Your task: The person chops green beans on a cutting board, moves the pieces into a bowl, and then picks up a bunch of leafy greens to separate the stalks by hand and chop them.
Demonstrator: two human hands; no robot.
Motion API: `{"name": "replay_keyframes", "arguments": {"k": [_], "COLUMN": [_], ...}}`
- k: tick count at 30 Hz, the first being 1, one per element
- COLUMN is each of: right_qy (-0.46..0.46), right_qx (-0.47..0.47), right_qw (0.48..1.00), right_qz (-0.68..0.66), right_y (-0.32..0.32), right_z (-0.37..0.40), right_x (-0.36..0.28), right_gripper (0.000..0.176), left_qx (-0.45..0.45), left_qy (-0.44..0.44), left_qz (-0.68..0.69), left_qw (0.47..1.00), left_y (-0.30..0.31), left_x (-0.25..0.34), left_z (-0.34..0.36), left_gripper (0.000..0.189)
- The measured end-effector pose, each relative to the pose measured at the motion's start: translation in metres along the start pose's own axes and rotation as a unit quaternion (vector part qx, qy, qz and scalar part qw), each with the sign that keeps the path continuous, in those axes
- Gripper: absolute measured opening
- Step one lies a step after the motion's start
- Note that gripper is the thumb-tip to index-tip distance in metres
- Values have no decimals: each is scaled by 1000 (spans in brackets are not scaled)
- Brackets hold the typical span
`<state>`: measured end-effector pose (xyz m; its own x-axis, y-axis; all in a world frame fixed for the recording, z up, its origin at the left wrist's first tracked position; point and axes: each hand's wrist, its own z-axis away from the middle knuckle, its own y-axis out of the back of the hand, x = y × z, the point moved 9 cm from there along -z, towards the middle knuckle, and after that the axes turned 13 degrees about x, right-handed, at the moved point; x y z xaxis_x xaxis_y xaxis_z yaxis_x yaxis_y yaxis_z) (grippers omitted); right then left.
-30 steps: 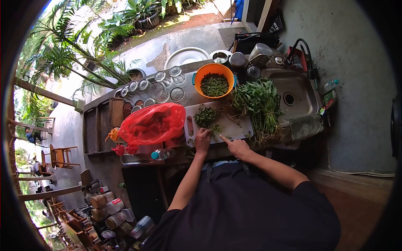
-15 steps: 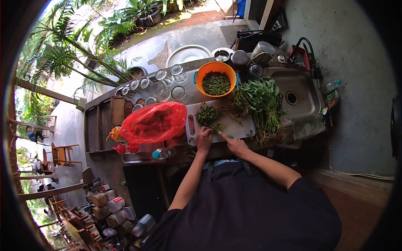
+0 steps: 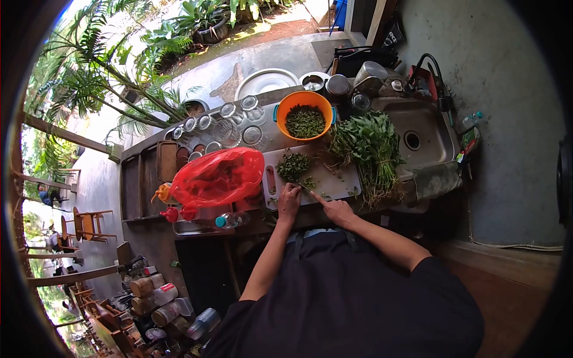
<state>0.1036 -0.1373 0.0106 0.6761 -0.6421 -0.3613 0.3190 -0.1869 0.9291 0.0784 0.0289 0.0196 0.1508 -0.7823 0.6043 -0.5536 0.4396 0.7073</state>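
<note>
A white cutting board (image 3: 341, 186) lies on the counter, with a pile of chopped greens (image 3: 292, 166) on its left part. My left hand (image 3: 290, 200) is closed at the board's near edge, fingers pressed on a small bit of greens. Beside it on the right, my right hand (image 3: 338, 211) is wrapped round a knife (image 3: 311, 191), index finger stretched along it; the blade points toward my left fingertips. An orange bowl (image 3: 305, 136) of chopped greens stands behind the board. A bundle of leafy stems with roots (image 3: 377, 152) lies across the board's right edge.
Left of the board sits an open red plastic bag (image 3: 218, 178), with a bottle (image 3: 231, 220) in front. Several upturned glasses (image 3: 229, 130) stand behind it. A sink (image 3: 437, 127) is at the right. Pots and a white tray (image 3: 267, 83) line the counter's far side.
The view has shifted slightly, moving the counter items a little left in the frame. Both hands keep nearly the same pose at the board's near edge.
</note>
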Motion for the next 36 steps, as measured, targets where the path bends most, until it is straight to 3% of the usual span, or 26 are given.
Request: {"name": "replay_keyframes", "arguments": {"k": [7, 20, 36], "right_qy": [-4, -49, -8], "right_qx": [-37, -58, 3], "right_qw": [999, 997, 999], "right_qz": [7, -16, -32], "right_y": [17, 28, -10], "right_z": [14, -4, -12], "right_x": [5, -18, -9], "right_gripper": [80, 74, 82], "left_qx": [2, 17, 19], "left_qy": [43, 34, 32], "left_qz": [36, 33, 34], "left_qw": [998, 999, 999], "left_y": [-1, 3, 2], "left_x": [-8, -4, -7], "left_z": [-2, -3, -3], "left_gripper": [12, 10, 12]}}
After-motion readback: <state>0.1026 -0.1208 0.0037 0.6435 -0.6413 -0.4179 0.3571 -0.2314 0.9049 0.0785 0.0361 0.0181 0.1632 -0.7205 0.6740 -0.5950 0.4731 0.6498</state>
